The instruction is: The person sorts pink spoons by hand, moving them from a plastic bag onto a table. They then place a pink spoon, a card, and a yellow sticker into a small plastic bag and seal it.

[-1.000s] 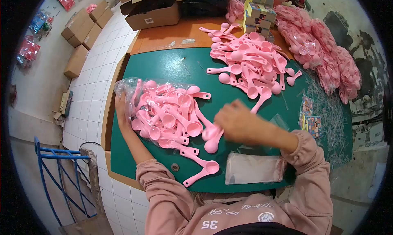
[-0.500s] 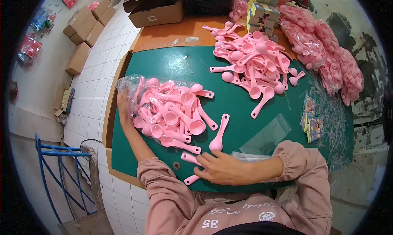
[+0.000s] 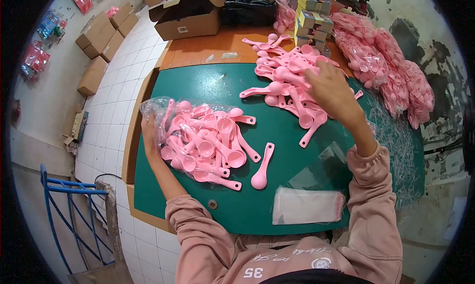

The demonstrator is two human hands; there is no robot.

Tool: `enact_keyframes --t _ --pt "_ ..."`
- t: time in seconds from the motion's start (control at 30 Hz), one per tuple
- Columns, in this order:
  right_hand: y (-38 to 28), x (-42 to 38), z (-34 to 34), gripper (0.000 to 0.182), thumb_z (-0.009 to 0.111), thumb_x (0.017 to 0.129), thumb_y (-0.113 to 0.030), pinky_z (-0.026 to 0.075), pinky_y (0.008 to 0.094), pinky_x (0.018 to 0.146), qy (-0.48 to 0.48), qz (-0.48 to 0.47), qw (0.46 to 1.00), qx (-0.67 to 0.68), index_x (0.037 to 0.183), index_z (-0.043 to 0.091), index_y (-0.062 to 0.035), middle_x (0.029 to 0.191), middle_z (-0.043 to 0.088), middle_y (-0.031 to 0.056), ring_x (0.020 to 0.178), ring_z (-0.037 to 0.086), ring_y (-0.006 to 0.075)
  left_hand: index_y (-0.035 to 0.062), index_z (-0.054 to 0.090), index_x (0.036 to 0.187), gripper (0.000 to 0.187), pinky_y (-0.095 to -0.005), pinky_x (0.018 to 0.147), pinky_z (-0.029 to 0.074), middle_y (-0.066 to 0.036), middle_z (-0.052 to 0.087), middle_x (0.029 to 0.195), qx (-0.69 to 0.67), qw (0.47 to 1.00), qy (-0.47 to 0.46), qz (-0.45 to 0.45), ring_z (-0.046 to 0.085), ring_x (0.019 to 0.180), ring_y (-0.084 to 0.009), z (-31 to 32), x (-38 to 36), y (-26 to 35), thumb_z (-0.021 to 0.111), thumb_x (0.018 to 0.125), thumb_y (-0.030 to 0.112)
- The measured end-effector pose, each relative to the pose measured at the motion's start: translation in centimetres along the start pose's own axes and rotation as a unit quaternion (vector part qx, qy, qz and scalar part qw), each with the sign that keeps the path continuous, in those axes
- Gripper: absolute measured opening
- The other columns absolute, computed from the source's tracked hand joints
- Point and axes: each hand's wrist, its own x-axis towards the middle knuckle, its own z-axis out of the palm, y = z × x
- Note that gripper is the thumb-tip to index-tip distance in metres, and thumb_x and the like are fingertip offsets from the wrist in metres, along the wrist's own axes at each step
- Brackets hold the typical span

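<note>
At the left of the green tabletop lies a clear plastic bag (image 3: 157,105) filled with pink measuring spoons (image 3: 205,146). My left hand (image 3: 149,130) is closed on the bag's left edge, its fingers partly hidden by the plastic. Over the big loose pile of pink measuring spoons (image 3: 296,93) at the back is my right hand (image 3: 335,88), fingers bent down among them; it seems closed on a spoon, though the fingertips are partly covered. A single pink measuring spoon (image 3: 261,169) lies between the bag and the front edge, touched by neither hand.
A stack of clear plastic sleeves (image 3: 307,206) lies near the front edge. Bulging bags of pink spoons (image 3: 391,61) line the right side beside plastic scraps (image 3: 396,135). Stacked printed cards (image 3: 314,24) and an open cardboard box (image 3: 190,24) stand at the back.
My right hand has moved from the front edge back to the loose pile. The two spoons under it at the front are gone from there, and the sleeve stack is uncovered. The left hand stays put.
</note>
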Motion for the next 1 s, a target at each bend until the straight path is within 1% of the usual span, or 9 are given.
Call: enact_keyframes --t 0.07,0.13,0.2,0.37,0.43,0.6,0.73,0.9,1.0 --pt "-0.6 -0.1 0.4 0.026 0.053 0.075 -0.01 0.044 0.0389 0.07 0.183 -0.019 0.964 -0.194 0.1 0.054 -0.0047 0.094 0.052 0.0133 0.086 0.054 0.0283 -0.0031 0.028 0.131 0.059 -0.0339 0.096 0.028 -0.017 0.037 0.13 0.001 1.0 0.001 0.002 0.037 0.117 -0.0268 0.0 0.0 -0.1 0.047 0.09 0.033" --pt "-3.6 0.0 2.3 0.021 0.054 0.075 -0.013 0.044 0.039 0.072 0.043 -0.11 0.991 0.061 0.092 0.054 -0.002 0.095 0.051 0.0137 0.087 0.053 0.0283 -0.0019 0.032 0.127 0.053 -0.0313 0.087 0.03 -0.015 0.041 0.123 -0.003 1.0 0.004 0.01 0.039 0.107 -0.0235 -0.1 -0.1 -0.3 0.047 0.09 0.032" --pt "-8.0 -0.3 2.7 0.033 0.064 0.07 -0.021 0.044 0.0369 0.072 -0.145 -0.206 0.947 0.198 0.094 0.054 -0.0012 0.102 0.05 0.0121 0.097 0.05 0.0241 -0.0007 0.037 0.123 0.047 -0.0287 0.078 0.032 -0.013 0.045 0.115 -0.006 1.0 0.004 0.016 0.042 0.097 -0.0202 -0.2 -0.1 -0.4 0.046 0.09 0.031" --pt "-14.6 -0.2 7.3 0.064 0.067 0.071 -0.031 0.045 0.0357 0.068 -0.053 -0.014 0.971 0.232 0.116 0.038 0.004 0.093 0.047 0.0182 0.086 0.05 0.0305 0.0024 0.048 0.113 0.034 -0.0222 0.054 0.036 -0.008 0.054 0.096 -0.01 1.0 -0.001 0.023 0.048 0.072 -0.0118 -0.4 0.2 -0.6 0.043 0.091 0.028" --pt "-14.7 0.2 7.3 0.066 0.066 0.072 -0.023 0.046 0.0397 0.068 -0.067 0.011 0.963 0.259 0.12 0.03 0.0056 0.096 0.046 0.0229 0.087 0.052 0.0377 0.0037 0.052 0.109 0.031 -0.0196 0.045 0.038 -0.006 0.058 0.089 -0.015 0.999 -0.001 0.029 0.05 0.062 -0.0085 -0.3 0.3 -0.6 0.042 0.092 0.027" --pt "-12.7 -0.4 7.4 0.058 0.054 0.071 -0.001 0.044 0.046 0.074 -0.116 0.06 0.883 0.451 0.121 0.025 0.0057 0.092 0.049 0.0297 0.09 0.051 0.0444 0.0037 0.053 0.108 0.03 -0.0197 0.045 0.038 -0.005 0.057 0.088 -0.012 1.0 -0.001 0.027 0.05 0.062 -0.0085 -0.1 -0.1 -0.6 0.042 0.091 0.027" --pt "-10.6 -1.2 5.9 0.049 0.051 0.072 0.0 0.043 0.0465 0.074 -0.226 0.105 0.875 0.414 0.117 0.03 0.0025 0.09 0.052 0.0278 0.088 0.053 0.0425 0.0037 0.053 0.108 0.03 -0.0199 0.045 0.038 -0.005 0.057 0.087 -0.011 0.999 -0.001 0.03 0.05 0.061 -0.0086 0.1 -0.1 -0.5 0.042 0.091 0.027" --pt "-4.9 -1.8 2.6 0.014 0.045 0.079 -0.009 0.043 0.0374 0.066 -0.171 0.011 0.89 0.423 0.091 0.049 -0.0011 0.083 0.054 0.0146 0.074 0.054 0.0308 0.0037 0.053 0.107 0.03 -0.02 0.046 0.039 -0.004 0.056 0.087 -0.012 0.999 0.002 0.032 0.05 0.061 -0.0087 0.1 0.0 -0.3 0.042 0.091 0.027" --pt "-2.3 -1.5 1.0 0.013 0.046 0.081 -0.014 0.043 0.0335 0.066 -0.216 0.082 0.868 0.44 0.085 0.052 -0.0031 0.083 0.052 0.0113 0.074 0.052 0.0253 0.0037 0.053 0.107 0.03 -0.0201 0.046 0.039 -0.004 0.056 0.086 -0.011 0.999 0.003 0.033 0.05 0.061 -0.0087 0.2 0.0 -0.3 0.042 0.091 0.026"
